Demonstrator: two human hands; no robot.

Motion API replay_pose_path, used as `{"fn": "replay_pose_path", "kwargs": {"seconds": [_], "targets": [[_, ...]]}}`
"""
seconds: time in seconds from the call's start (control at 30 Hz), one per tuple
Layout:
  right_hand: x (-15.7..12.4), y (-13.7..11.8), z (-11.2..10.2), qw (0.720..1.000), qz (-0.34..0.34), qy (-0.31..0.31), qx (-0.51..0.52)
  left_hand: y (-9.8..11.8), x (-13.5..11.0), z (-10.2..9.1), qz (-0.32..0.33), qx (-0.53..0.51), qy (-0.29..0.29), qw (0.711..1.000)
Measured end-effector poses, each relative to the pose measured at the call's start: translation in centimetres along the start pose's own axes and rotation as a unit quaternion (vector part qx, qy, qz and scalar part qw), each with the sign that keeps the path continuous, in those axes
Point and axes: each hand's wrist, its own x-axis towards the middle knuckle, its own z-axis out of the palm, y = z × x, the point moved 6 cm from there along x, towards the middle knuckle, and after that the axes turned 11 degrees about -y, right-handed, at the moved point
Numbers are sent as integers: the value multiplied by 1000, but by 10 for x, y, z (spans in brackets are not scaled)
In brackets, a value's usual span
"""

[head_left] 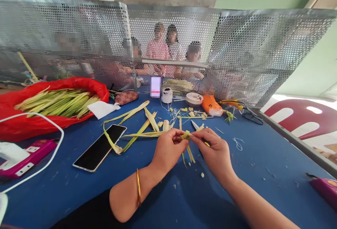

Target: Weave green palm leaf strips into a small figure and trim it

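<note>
Between my two hands is a small folded piece of pale green leaf strip (186, 135), with narrow ends hanging below it. My left hand (171, 148) pinches it from the left, thumb and fingers closed. From the right, my right hand (214, 148) pinches the same piece near its edge. Just beyond my right fingers lies a pointed metal blade (195, 125), partly hidden by the hand. Long dried leaf strips (143, 134) lie to the left of my left hand, some crossing a dark-screened phone (100, 148).
A red bag (97, 85) full of leaf strips stands at the left, near a purple power strip (34, 155) and white cable. Behind my hands are a thread spool (166, 95), a tape roll (194, 99) and an orange packet (211, 105). A perforated metal screen (171, 15) closes the back; people sit beyond.
</note>
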Motion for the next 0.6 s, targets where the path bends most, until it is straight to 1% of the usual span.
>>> {"fn": "replay_pose_path", "kwargs": {"seconds": [0.07,0.13,0.27,0.4,0.5,0.6], "targets": [[1,2,0,1000,7,-7,16,-1,0,0,1,-12,-2,1000],[3,5,-1,999,24,-15,43,0,-1,0,8,6,-2,1000],[5,10,-1,990,81,-34,108,8,-5,0,37,93,4,995],[3,11,2,981,105,-38,158,16,-9,0,74,170,20,982],[2,12,3,984,99,-25,148,18,-10,2,81,192,15,978],[1,11,4,990,85,-23,112,17,-9,2,76,184,8,980]]}}
